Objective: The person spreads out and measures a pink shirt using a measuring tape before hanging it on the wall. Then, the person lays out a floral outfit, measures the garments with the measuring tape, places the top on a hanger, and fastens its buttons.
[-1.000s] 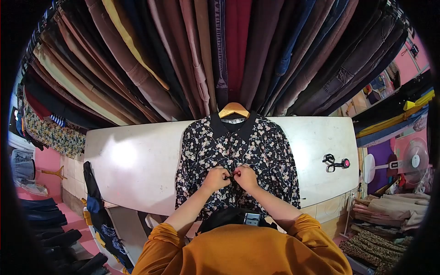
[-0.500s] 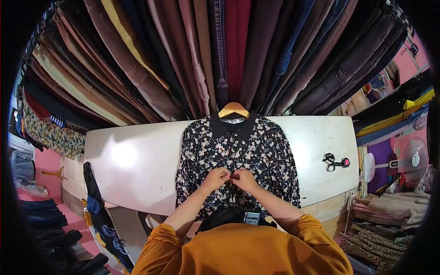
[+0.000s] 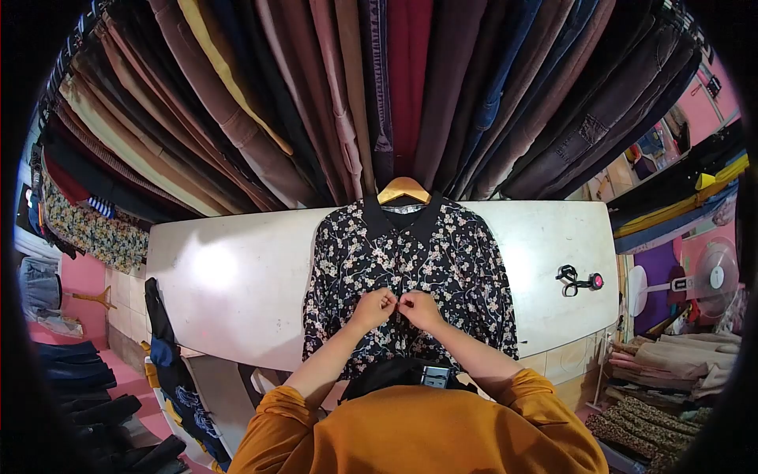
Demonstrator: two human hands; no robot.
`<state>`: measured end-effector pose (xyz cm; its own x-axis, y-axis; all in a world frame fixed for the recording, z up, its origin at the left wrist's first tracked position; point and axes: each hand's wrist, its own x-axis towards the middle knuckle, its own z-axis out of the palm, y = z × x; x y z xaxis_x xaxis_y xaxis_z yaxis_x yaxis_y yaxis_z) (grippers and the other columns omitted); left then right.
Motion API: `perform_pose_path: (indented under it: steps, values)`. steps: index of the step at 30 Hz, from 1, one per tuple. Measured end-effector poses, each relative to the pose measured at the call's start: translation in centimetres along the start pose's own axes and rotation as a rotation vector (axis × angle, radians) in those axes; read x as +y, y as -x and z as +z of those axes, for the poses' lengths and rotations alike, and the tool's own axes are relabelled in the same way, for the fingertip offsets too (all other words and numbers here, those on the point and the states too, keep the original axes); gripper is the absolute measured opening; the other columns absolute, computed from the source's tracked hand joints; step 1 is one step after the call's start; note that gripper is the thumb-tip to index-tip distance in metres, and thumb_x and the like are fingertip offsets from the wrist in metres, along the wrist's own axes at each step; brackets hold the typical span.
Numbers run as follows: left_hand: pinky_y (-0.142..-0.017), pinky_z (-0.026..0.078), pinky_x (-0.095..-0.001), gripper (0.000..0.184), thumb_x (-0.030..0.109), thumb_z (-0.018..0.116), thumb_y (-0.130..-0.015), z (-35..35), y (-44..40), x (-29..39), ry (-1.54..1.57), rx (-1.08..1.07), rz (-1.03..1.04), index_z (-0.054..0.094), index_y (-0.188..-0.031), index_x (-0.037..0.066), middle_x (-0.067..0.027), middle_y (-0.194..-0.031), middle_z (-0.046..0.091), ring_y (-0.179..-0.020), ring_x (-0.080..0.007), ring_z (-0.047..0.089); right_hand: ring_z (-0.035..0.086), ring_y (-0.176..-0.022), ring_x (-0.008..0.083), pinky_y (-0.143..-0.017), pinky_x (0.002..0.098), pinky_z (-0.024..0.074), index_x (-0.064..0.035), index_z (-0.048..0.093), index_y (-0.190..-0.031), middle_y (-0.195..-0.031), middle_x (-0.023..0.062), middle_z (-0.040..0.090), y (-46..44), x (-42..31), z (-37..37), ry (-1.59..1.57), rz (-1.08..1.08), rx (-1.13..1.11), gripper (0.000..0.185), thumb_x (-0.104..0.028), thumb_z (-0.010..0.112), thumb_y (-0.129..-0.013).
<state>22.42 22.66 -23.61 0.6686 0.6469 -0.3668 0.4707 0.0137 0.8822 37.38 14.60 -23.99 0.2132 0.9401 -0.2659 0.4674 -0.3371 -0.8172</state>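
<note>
A black floral shirt (image 3: pixel 462 268) with a plain black collar lies front up on the white table, a wooden hanger (image 3: pixel 403 189) showing at its neck. Over the shirt's front opening, about mid-chest, my left hand (image 3: pixel 376 306) pinches the fabric edge with bent fingers. My right hand (image 3: pixel 420 309) is closed just beside it, also pinching the shirt's front. The fingertips of both hands nearly meet. Any button between them is too small to make out.
The white table (image 3: pixel 229 276) spans the middle. A black strap-like item with a pink-red round part (image 3: pixel 596 280) lies at its right. Hanging trousers (image 3: pixel 407 87) line the far side. A fan (image 3: pixel 715 276) and folded clothes (image 3: pixel 679 363) are at the right.
Both hands stay at the same place on the shirt front, with small shifts of the fingers. The shirt and hanger have not visibly moved.
</note>
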Motion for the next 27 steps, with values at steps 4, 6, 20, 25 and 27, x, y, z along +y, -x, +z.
perform_pose_path:
  steps: [4,6,20,25,27]
  values:
    - [-0.061,0.05,-0.0244,0.01,0.0,0.066,-0.078,0.0,0.3,0.3,-0.018,0.088,-0.028,0.066,-0.088,-0.001,-0.0075,-0.077,0.069,-0.069,-0.01,0.064,0.06,-0.072,0.0301,-0.067,0.0391,0.047,-0.0038,0.065,-0.075,-0.075,0.0129,0.061,-0.2,0.6,0.7,0.013,-0.037,0.01,0.009,-0.012,0.065,-0.073]
    - [-0.064,0.05,-0.0243,0.013,0.0,0.066,-0.078,0.0,0.0,-0.6,-0.048,0.083,-0.036,0.067,-0.091,-0.001,-0.0086,-0.08,0.07,-0.072,-0.0108,0.065,0.062,-0.072,0.0284,-0.065,0.0362,0.0482,-0.004,0.066,-0.079,-0.078,0.0129,0.062,-0.4,0.7,1.0,0.087,-0.096,0.013,0.009,-0.012,0.065,-0.074]
    - [-0.09,0.045,-0.0407,0.04,0.015,0.062,-0.081,-3.0,3.1,1.6,-0.335,0.288,0.114,0.058,-0.118,0.003,-0.0182,-0.121,0.057,-0.103,-0.0308,0.059,0.052,-0.102,0.0329,-0.084,0.0439,0.0423,-0.0101,0.058,-0.107,-0.109,0.0129,0.056,1.7,-0.6,-2.4,0.263,-0.131,0.211,0.031,-0.022,0.065,-0.079]
    - [-0.111,0.006,-0.0588,0.068,0.041,0.057,-0.086,-5.2,5.1,-1.4,-0.871,0.351,-0.033,0.033,-0.144,0.014,-0.0191,-0.15,0.021,-0.14,-0.0394,0.012,0.017,-0.14,0.0369,-0.105,0.0676,0.0076,-0.0223,0.036,-0.143,-0.15,0.0149,0.024,3.6,3.4,-6.1,0.769,0.104,0.322,0.063,-0.046,0.054,-0.087]
    - [-0.11,0.005,-0.0611,0.069,0.044,0.056,-0.086,-5.3,4.7,-2.2,-0.898,0.335,-0.027,0.032,-0.144,0.016,-0.0175,-0.152,0.019,-0.141,-0.039,0.011,0.016,-0.14,0.0364,-0.105,0.0685,0.0063,-0.025,0.035,-0.143,-0.151,0.0144,0.022,3.1,3.8,-6.9,0.794,0.078,0.295,0.063,-0.049,0.052,-0.087]
